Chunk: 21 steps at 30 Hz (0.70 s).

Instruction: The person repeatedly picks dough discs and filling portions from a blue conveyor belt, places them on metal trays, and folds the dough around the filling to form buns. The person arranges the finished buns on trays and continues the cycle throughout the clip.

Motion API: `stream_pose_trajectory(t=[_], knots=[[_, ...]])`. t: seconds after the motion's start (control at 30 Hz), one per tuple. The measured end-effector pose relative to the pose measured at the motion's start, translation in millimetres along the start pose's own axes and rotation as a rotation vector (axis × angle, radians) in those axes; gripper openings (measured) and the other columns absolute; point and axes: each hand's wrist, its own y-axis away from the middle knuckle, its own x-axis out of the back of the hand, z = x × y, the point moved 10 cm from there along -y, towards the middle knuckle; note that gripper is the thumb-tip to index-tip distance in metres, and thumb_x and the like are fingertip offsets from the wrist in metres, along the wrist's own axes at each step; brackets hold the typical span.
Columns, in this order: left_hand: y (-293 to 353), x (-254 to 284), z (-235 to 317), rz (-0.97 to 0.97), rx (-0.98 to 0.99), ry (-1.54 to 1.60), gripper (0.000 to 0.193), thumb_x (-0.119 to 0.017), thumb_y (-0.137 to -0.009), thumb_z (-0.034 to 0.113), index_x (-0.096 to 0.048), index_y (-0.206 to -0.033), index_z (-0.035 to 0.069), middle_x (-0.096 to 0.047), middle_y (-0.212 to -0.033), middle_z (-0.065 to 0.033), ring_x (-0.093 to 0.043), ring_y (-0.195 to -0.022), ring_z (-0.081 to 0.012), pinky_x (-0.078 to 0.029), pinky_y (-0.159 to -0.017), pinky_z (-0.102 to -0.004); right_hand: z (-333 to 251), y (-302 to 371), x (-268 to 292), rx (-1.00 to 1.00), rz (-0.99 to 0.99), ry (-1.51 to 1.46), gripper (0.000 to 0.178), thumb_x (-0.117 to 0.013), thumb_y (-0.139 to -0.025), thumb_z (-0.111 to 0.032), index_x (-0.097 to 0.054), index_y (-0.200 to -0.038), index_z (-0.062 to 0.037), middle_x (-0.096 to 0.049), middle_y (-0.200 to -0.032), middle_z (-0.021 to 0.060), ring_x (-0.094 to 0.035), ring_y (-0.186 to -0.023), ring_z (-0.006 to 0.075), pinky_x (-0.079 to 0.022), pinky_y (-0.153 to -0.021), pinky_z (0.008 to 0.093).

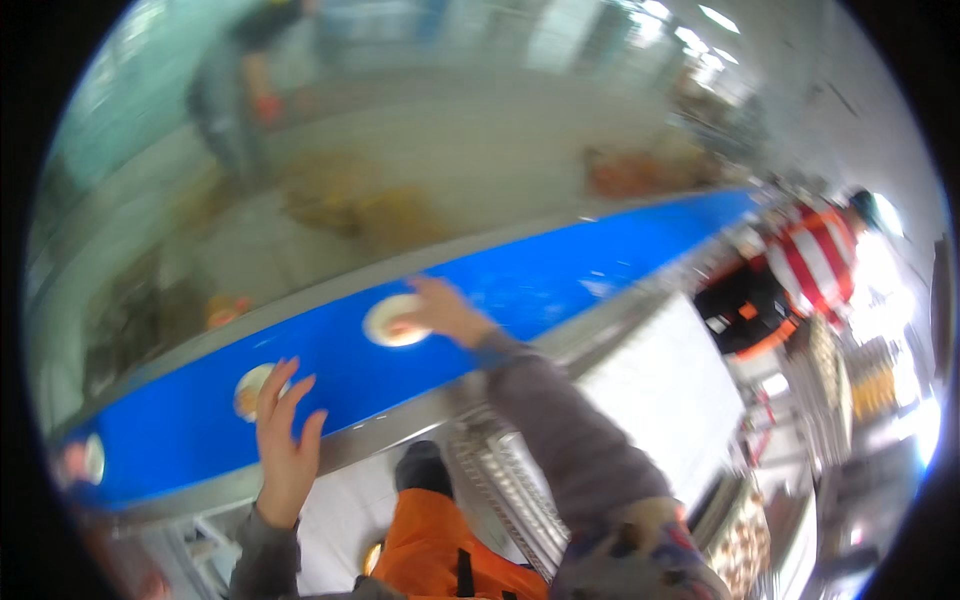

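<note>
A round whitish disc [381, 322], like flat dough, lies on the blue conveyor belt [335, 362]. My right hand [447, 312] reaches over its right side, the thumb across the disc and the other fingers spread near the far rim. Whether they press on it is blurred. My left hand [287, 445] is raised at the belt's near edge, fingers apart, holding nothing. Partly behind its fingertips sits a second round disc [247, 394] with a brownish middle. Another pale disc [95, 458] is at the belt's far left end.
A metal rail [400, 432] edges the belt on my side. Right of my arm is a white tabletop [665, 385]. Metal racks [510, 490] stand below. A person in red and white stripes [815, 258] is at the right; another blurred person [232, 95] stands beyond the belt.
</note>
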Motion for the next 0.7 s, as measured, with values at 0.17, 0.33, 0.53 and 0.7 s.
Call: stream_pose_trajectory(t=[0.17,0.33,0.53,0.7], knots=[[33,-29,0,-0.003,0.158,0.374,0.029,-0.057,-0.101,0.012,-0.061,-0.128,0.003,-0.057,-0.143,-0.0141,-0.053,-0.131,-0.0287,-0.039,-0.112,-0.0398,-50,-4,-51,-0.146,-0.328,-0.156,0.073,-0.091,-0.052,-0.045,-0.075,-0.11,-0.0048,-0.071,-0.113,0.0198,-0.068,-0.107,0.038,-0.055,-0.089,0.0472],[46,-38,-13,0.173,0.233,0.529,0.031,-0.049,-0.109,0.02,-0.057,-0.135,0.005,-0.056,-0.142,-0.0111,-0.054,-0.129,-0.0235,-0.04,-0.11,-0.0369,-150,33,-63,0.2,-0.111,-0.348,0.045,-0.083,-0.067,-0.018,-0.068,-0.107,-0.0053,-0.07,-0.105,0.0194,-0.068,-0.103,0.0376,-0.055,-0.081,0.0488],[55,-9,4,0.454,0.261,0.618,0.031,-0.046,-0.105,0.006,-0.052,-0.134,-0.001,-0.059,-0.133,-0.0137,-0.059,-0.119,-0.0226,-0.045,-0.102,-0.0367,-161,69,53,0.265,-0.046,-0.847,0.059,-0.079,-0.075,-0.01,-0.054,-0.127,-0.0024,-0.071,-0.107,0.0188,-0.071,-0.093,0.0321,-0.057,-0.078,0.0385],[63,-48,43,0.106,0.285,0.79,0.029,-0.046,-0.102,0.003,-0.053,-0.13,0.0,-0.063,-0.117,-0.0115,-0.062,-0.102,-0.0202,-0.049,-0.091,-0.0345,-17,238,224,-0.005,-0.038,-1.03,0.048,-0.081,-0.086,-0.019,-0.063,-0.124,0.0038,-0.074,-0.106,0.0084,-0.07,-0.092,0.0173,-0.058,-0.083,0.0321]])
